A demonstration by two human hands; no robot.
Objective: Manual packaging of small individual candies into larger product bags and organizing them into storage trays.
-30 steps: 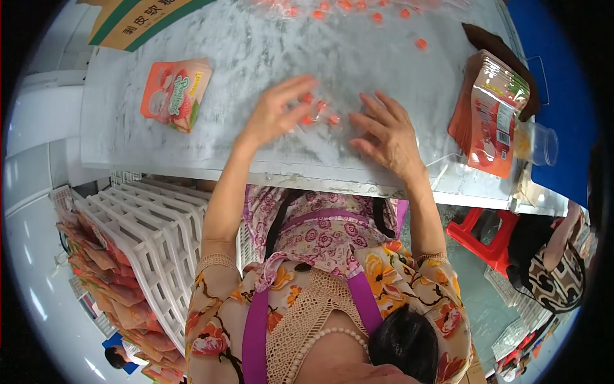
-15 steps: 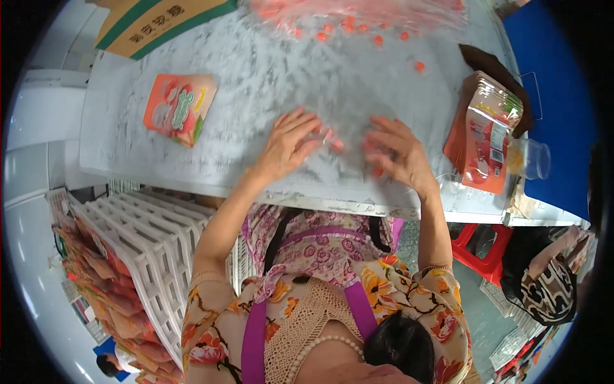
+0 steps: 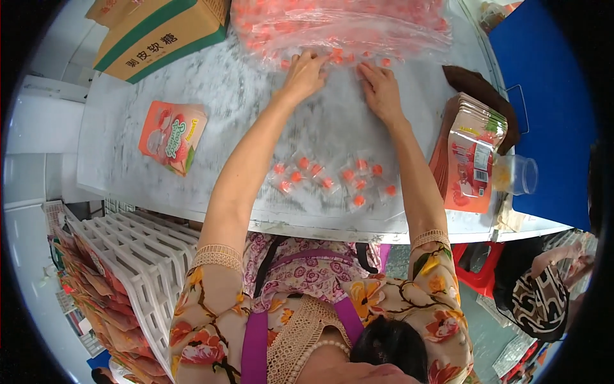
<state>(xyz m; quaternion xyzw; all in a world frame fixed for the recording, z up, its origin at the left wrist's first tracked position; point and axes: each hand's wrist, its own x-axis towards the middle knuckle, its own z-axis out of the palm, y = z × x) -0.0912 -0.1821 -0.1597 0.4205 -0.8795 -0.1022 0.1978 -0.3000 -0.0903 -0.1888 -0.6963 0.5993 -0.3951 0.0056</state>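
At the table's far side, my left hand (image 3: 306, 78) reaches to the front edge of a big clear plastic bag (image 3: 345, 32) full of red candies. Its fingers look stretched and apart, and I make out nothing held in them. Close by on the right, my right hand (image 3: 382, 93) has its fingers extended beside a few loose red candies (image 3: 338, 56) at the bag's edge. Between my forearms lie two small groups of clear-wrapped red candies, a left group (image 3: 296, 176) and a right group (image 3: 359, 182).
A red-and-pink pouch (image 3: 171, 137) lies flat on the left, below a brown-and-green carton (image 3: 160, 48). On the right stand a stack of similar pouches (image 3: 470, 157), a clear plastic cup (image 3: 524, 175) and a dark brown object (image 3: 480, 83). White crates (image 3: 137, 240) stand below the table's left edge.
Both hands have moved from near the front edge out to the bag at the far side. Two groups of wrapped candies now show where the hands were.
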